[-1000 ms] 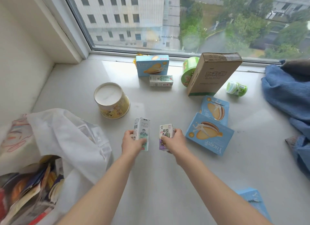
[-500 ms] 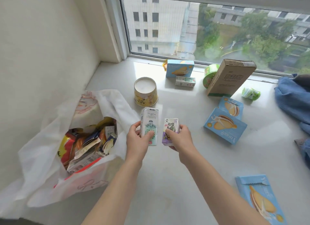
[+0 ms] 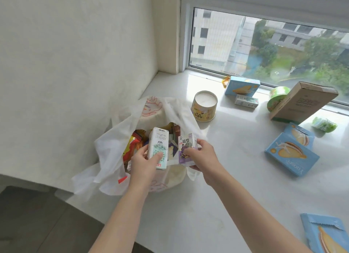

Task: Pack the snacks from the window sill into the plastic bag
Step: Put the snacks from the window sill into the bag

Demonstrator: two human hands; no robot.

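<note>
I see my left hand [image 3: 144, 161] grasping a white-and-green drink carton [image 3: 158, 148] upright, and my right hand [image 3: 203, 156] grasping a purple grape drink carton [image 3: 187, 149] just beside it. Both cartons hang over the open mouth of the white plastic bag [image 3: 113, 150], which sits on the window sill [image 3: 236, 167] against the wall with snack packets inside.

Blue biscuit boxes: four [image 3: 242, 88] [image 3: 299, 136] [image 3: 291, 157] [image 3: 325, 234]. Drink cartons: three [image 3: 157, 148] [image 3: 187, 149] [image 3: 246, 101]. Plastic bag [image 3: 113, 149]: one.
</note>
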